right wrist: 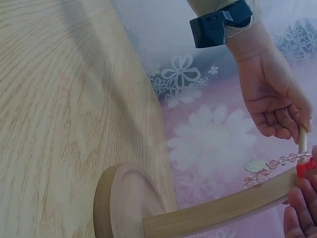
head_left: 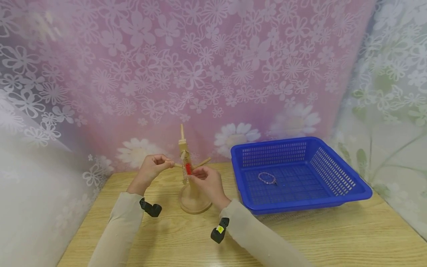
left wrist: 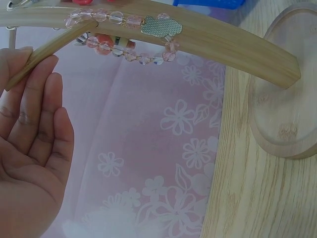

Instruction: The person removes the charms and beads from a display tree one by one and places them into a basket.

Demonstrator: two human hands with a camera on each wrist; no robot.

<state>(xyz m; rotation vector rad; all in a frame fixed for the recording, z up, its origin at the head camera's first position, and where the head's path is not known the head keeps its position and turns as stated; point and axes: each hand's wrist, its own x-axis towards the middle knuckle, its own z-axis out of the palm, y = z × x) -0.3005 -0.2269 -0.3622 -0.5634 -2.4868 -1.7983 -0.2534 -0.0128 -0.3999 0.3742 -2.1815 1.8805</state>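
Apparently you are at the settling stage of hanging jewellery: the bracelet of clear and pale-pink beads (left wrist: 116, 17), with its silvery cloud-shaped charm (left wrist: 161, 26), looks looped around the root of the slim wooden peg (left wrist: 54, 47) on the left of the stand, lying against the curved pale-wood post (left wrist: 233, 53). Your left hand (head_left: 151, 168) pinches the outer end of that peg between thumb and fingers, seemingly to steady it. Your right hand (head_left: 210, 181) is curled in beside the post, thumb and fingertips grasping a small bright-red piece (head_left: 188, 169); whether it belongs to the same string, you cannot tell from these views. Below, the round wooden base (head_left: 195, 211) sits flat on the wood-grained table (head_left: 180, 241). The next move, I judge, calls for letting the red piece hang down without dragging the loop outward along the peg, then easing both grips off so the stand doesn't tip. Only after that would you turn to the second pinkish bracelet (head_left: 275, 182), which lies in the blue plastic basket (head_left: 300, 204) at your right, well apart from both hands; it probably needs lifting by its beads and opening into a loop.
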